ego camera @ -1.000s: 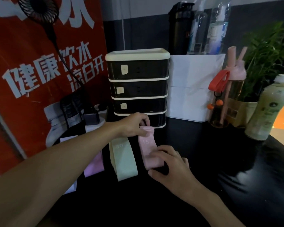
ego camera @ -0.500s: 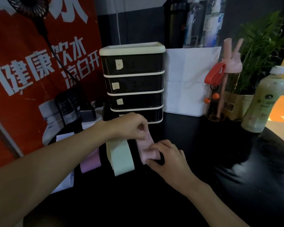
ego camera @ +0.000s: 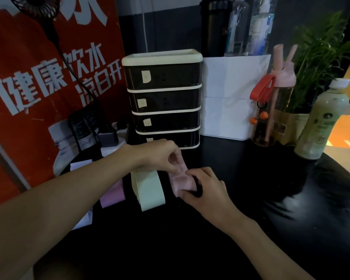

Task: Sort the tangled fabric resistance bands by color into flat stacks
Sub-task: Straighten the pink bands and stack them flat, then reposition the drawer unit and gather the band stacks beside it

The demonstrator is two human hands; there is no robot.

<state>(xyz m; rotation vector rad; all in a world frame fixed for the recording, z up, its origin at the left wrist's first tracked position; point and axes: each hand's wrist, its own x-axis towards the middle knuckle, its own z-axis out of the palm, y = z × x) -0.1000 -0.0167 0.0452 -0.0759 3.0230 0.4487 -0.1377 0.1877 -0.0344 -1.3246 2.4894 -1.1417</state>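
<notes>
On the black tabletop (ego camera: pixel 190 249), the right hand (ego camera: pixel 207 190) curls its fingers round the near end of the pink band (ego camera: pixel 180 181), its grip clenched on the fabric. The left hand (ego camera: pixel 160 155) pinches the same band's far end between thumb and fingertips. Just left of the pink band lies the mint-green stack (ego camera: pixel 151 190), flat, and further left a purple band (ego camera: pixel 112 196), partly hidden by the left forearm. Behind the hands stands a black unit of 4 drawers (ego camera: pixel 164 98), a white box (ego camera: pixel 234 98) beside it, then a pink-capped bottle (ego camera: pixel 277 110) and a pale green bottle (ego camera: pixel 322 122).
</notes>
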